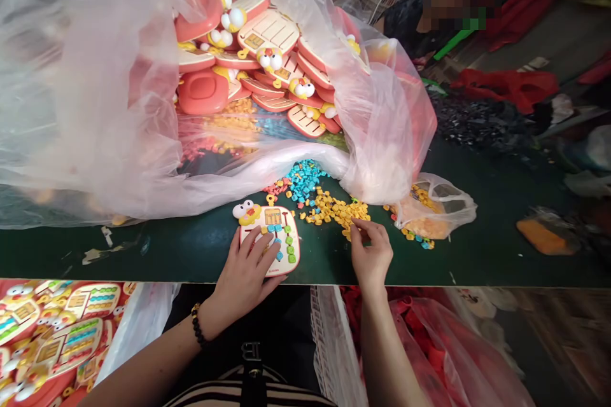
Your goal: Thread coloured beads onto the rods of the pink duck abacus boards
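My left hand [245,276] lies with fingers spread over a cream and red toy board [284,213] with a big-eyed duck face, holding it against the green table. Green beads fill the board's right slot, and blue beads sit in the slot beside it. My palm and fingers hide the board's left part. My right hand [372,251] reaches the edge of a pile of yellow beads [334,208], thumb and forefinger pinched together. What is between those fingertips is too small to make out. Blue beads [305,179] and red beads [277,187] lie behind the board.
A large clear plastic bag [95,89] full of similar boards [270,28] covers the table's back. A small bag of yellow beads [429,216] lies at right. Boards with beads [76,331] fill a lined container at lower left. Another person [405,25] is at the back right.
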Action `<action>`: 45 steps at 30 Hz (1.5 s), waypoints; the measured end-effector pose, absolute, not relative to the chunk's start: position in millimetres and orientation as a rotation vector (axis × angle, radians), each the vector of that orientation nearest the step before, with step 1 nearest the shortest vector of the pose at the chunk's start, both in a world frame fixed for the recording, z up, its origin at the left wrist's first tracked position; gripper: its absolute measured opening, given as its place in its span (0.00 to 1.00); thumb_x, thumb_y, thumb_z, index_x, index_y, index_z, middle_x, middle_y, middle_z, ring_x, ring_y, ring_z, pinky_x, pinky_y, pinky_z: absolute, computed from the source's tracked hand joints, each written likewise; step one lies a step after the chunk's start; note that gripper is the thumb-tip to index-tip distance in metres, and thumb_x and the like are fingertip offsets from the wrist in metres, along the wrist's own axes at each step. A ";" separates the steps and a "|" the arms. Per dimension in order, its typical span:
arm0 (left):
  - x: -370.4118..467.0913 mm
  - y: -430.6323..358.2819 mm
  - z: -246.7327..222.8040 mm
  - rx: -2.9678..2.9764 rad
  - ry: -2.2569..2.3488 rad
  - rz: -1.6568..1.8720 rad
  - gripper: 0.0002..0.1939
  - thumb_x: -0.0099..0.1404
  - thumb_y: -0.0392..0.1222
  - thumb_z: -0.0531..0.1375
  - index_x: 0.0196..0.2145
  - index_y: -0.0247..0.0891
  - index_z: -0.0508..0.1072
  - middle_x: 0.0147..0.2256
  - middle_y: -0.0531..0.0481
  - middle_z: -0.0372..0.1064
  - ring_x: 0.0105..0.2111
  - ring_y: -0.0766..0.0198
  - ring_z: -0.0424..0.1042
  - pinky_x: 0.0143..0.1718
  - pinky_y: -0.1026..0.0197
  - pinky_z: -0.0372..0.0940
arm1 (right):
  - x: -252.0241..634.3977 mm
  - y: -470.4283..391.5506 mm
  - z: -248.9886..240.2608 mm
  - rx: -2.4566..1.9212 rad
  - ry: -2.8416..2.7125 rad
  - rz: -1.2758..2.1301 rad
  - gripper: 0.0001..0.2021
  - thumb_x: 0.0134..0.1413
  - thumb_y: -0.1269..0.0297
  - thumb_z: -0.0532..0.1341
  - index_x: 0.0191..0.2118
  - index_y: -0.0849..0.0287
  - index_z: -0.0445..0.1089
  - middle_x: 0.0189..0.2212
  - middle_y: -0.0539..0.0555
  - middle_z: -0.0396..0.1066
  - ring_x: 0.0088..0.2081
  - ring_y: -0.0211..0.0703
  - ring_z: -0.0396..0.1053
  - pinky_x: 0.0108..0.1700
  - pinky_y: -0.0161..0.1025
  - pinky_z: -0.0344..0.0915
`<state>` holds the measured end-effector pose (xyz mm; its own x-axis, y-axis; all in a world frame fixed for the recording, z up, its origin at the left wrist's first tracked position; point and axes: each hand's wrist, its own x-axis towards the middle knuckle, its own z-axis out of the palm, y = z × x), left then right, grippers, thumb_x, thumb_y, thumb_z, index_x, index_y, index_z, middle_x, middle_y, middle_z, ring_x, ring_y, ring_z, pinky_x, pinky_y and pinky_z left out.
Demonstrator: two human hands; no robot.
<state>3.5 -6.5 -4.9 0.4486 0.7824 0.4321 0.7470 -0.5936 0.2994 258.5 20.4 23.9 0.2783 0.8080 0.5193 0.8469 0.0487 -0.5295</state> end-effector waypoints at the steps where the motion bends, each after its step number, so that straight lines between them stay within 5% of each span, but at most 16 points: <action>1: 3.4 -6.4 -4.8 2.614 1.379 0.832 0.19 0.64 0.50 0.58 0.49 0.38 0.70 0.52 0.40 0.68 0.57 0.45 0.60 0.60 0.37 0.52 | 268.0 18.9 22.6 -1.780 -1.514 -0.047 0.10 0.58 0.61 0.57 0.37 0.56 0.76 0.32 0.56 0.72 0.29 0.43 0.69 0.33 0.42 0.70; 15: 5.3 -6.6 -5.6 2.625 1.410 0.830 0.20 0.65 0.50 0.57 0.51 0.39 0.69 0.53 0.41 0.68 0.57 0.46 0.61 0.61 0.38 0.51 | 259.5 55.9 11.5 -1.783 -1.776 -0.112 0.11 0.59 0.61 0.55 0.33 0.56 0.74 0.32 0.57 0.71 0.36 0.48 0.68 0.39 0.45 0.66; 23: 4.5 -7.2 -6.0 2.624 1.401 0.825 0.19 0.65 0.49 0.57 0.50 0.38 0.70 0.53 0.41 0.68 0.58 0.46 0.60 0.61 0.37 0.51 | 235.3 35.2 26.1 -1.408 -1.057 1.008 0.13 0.48 0.51 0.66 0.37 0.54 0.73 0.29 0.51 0.74 0.27 0.39 0.70 0.29 0.38 0.68; 28: 4.2 -6.4 -4.7 2.635 1.372 0.848 0.18 0.65 0.49 0.58 0.50 0.37 0.70 0.52 0.41 0.68 0.57 0.45 0.61 0.59 0.37 0.52 | 216.3 28.4 26.2 -1.280 -0.942 1.268 0.12 0.42 0.56 0.70 0.35 0.53 0.75 0.30 0.50 0.76 0.29 0.38 0.71 0.31 0.37 0.68; 45: 3.3 -5.7 -6.5 2.638 1.388 0.838 0.21 0.66 0.53 0.56 0.51 0.38 0.69 0.53 0.43 0.67 0.58 0.45 0.59 0.60 0.37 0.51 | 183.3 70.7 17.0 -1.471 -1.847 0.472 0.10 0.60 0.61 0.57 0.38 0.54 0.77 0.38 0.56 0.73 0.41 0.45 0.72 0.46 0.44 0.69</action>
<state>3.3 -5.7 -6.5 0.4520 0.7754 0.4409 0.7509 -0.5976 0.2810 183.3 70.7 17.0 -0.0925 0.9480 0.3045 0.6855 0.2824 -0.6710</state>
